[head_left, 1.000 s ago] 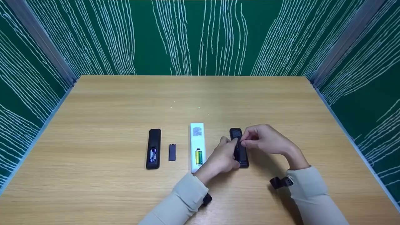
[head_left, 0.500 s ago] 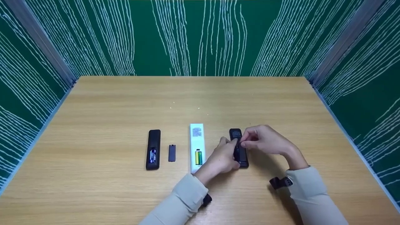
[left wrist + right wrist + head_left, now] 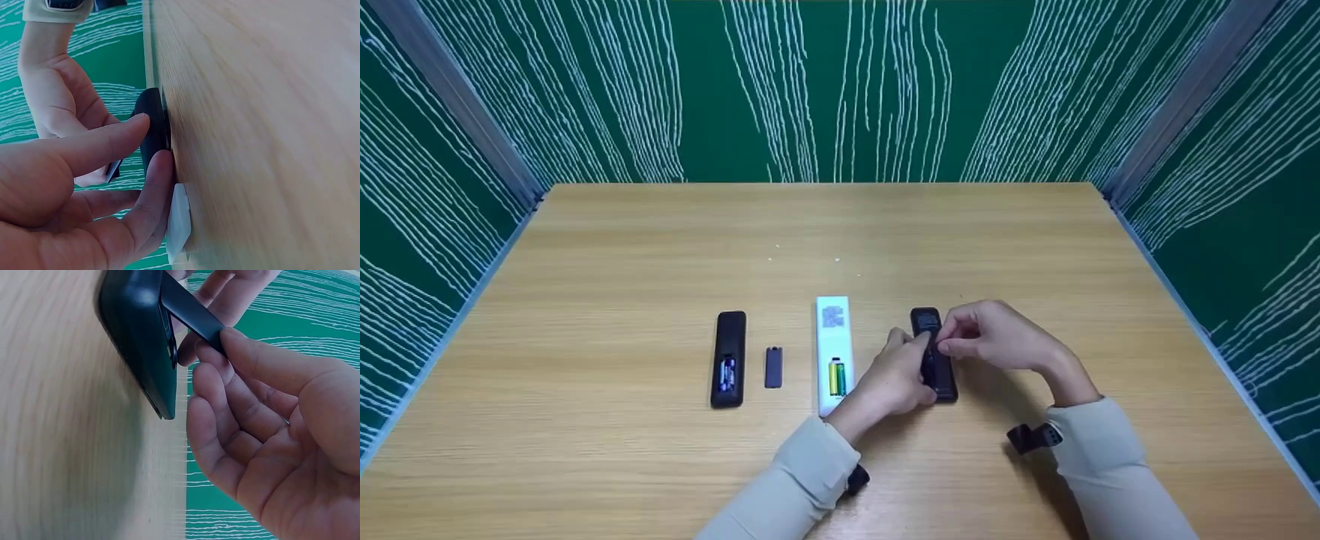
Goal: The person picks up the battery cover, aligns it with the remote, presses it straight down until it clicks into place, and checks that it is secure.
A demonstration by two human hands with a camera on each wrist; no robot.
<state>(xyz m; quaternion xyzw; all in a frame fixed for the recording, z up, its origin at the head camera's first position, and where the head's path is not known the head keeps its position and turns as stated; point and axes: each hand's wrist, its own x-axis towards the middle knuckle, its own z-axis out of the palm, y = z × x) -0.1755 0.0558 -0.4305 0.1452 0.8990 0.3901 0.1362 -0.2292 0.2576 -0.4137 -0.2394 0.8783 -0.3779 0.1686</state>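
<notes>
A black remote control (image 3: 926, 320) lies back side up on the table. My left hand (image 3: 891, 380) grips it from the left, thumb at the near end. Between the thumb and fingers of my right hand (image 3: 1000, 334) is the free end of its black battery cover (image 3: 194, 315). That cover stands tilted up from the remote, its other end still against the body, as the right wrist view shows. My left hand partly hides the battery compartment in the head view.
Left of my hands lies a white remote control (image 3: 832, 341) with two batteries exposed. Farther left are a loose dark battery cover (image 3: 773, 367) and another black remote control (image 3: 729, 330) with its compartment uncovered. A small white piece (image 3: 179, 219) shows in the left wrist view.
</notes>
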